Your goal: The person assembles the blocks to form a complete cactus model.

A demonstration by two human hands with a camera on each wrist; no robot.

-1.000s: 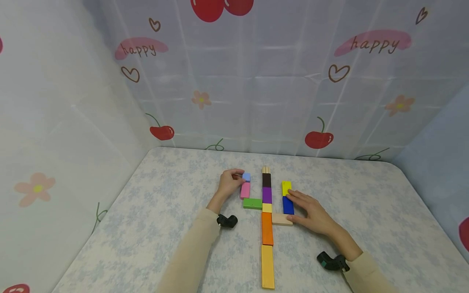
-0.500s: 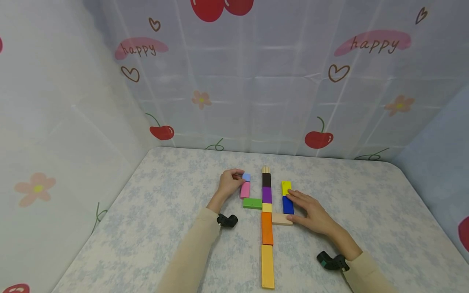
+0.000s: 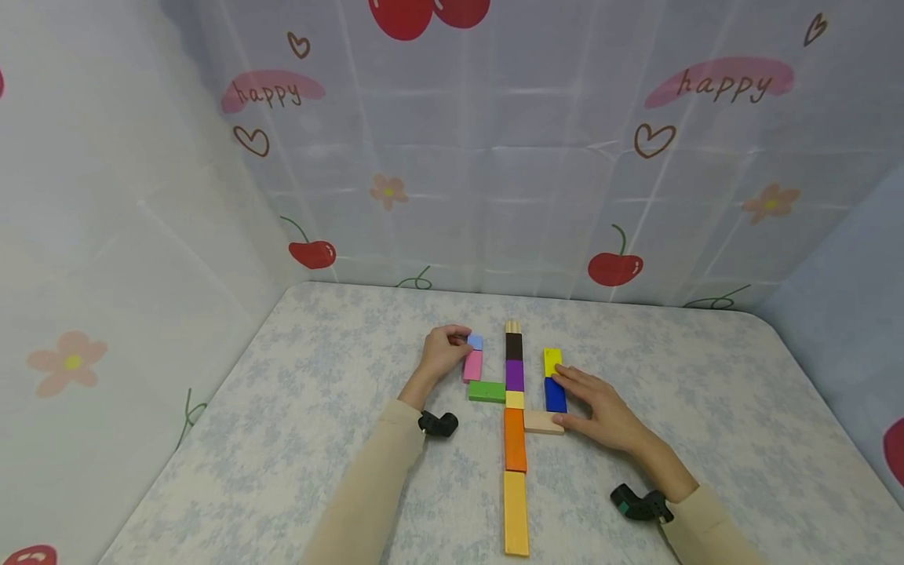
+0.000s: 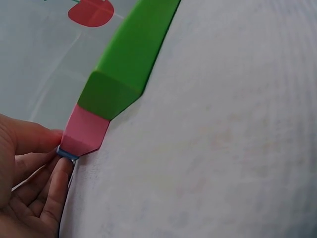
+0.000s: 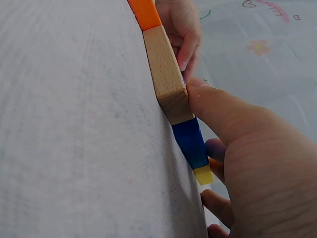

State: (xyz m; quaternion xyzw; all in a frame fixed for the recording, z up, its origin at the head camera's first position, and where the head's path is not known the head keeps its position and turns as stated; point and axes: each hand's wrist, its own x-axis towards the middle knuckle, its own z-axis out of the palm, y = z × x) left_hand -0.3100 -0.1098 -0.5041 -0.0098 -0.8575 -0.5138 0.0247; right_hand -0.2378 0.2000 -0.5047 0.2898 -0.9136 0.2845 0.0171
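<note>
My left hand (image 3: pixel 442 351) pinches a small light blue block (image 3: pixel 476 342) between thumb and fingers, against the far end of a pink block (image 3: pixel 473 366). A green block (image 4: pixel 124 59) lies at the pink one's near end. My right hand (image 3: pixel 603 412) has its fingers fairly straight. Its thumb touches a plain wooden block (image 5: pixel 163 64), and its fingertips rest by the seam of a dark blue block (image 3: pixel 555 395) and a yellow block (image 3: pixel 552 362). In the left wrist view, the light blue block is mostly hidden by fingers.
A column of blocks runs up the middle: amber (image 3: pixel 516 514), orange (image 3: pixel 515 439), pale yellow (image 3: pixel 515 400), purple (image 3: pixel 515 376) and dark brown (image 3: pixel 514 347). Light wooden sticks (image 3: pixel 513 326) top it. The table (image 3: pixel 282 416) meets a printed curtain (image 3: pixel 480 227) behind.
</note>
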